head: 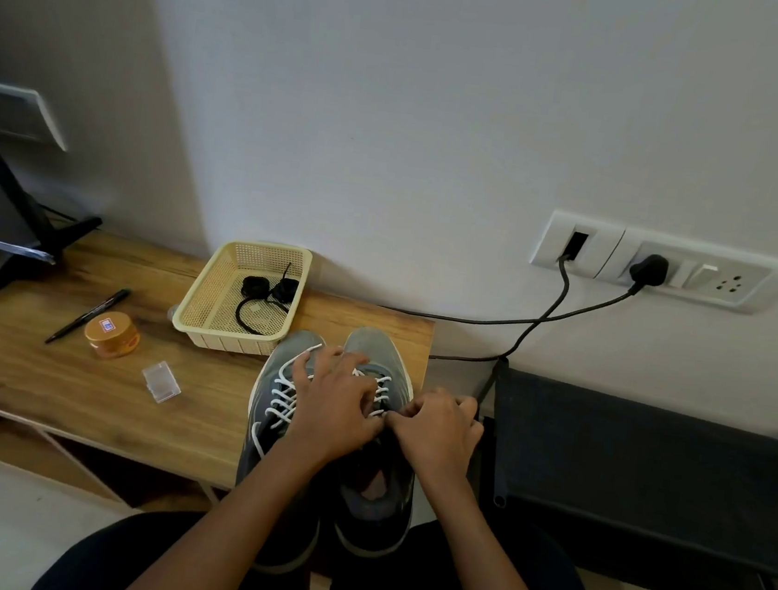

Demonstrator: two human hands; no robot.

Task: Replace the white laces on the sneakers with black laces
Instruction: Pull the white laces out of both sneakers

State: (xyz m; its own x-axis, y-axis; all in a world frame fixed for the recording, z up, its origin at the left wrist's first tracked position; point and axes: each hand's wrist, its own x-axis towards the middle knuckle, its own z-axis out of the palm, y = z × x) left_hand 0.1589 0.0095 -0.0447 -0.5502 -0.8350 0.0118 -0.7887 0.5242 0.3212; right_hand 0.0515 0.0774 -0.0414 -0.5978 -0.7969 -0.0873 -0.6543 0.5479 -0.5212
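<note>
The wooden tabletop runs leftward from a near corner, and the black fabric rack stands just beside its right end. Two grey sneakers sit side by side at that corner, toes pointing away from the person toward the wall and heels overhanging the near edge above the lap, so each shoe's long axis runs straight out from the body. The left sneaker is laced in white laces; the right sneaker is under both hands. The left hand lies spread over its upper eyelets, fingers curled down, while the right hand is pinched closed at the tongue's right side, apparently on the white lace, though the lace in the pinch is hidden. The hands touch at the thumbs. The right hand looks better placed to pull lace outward, with free air toward the rack. Beyond the toes, touching or nearly so, the cream basket holds the coiled black laces, an easy forward reach for the left hand.
</note>
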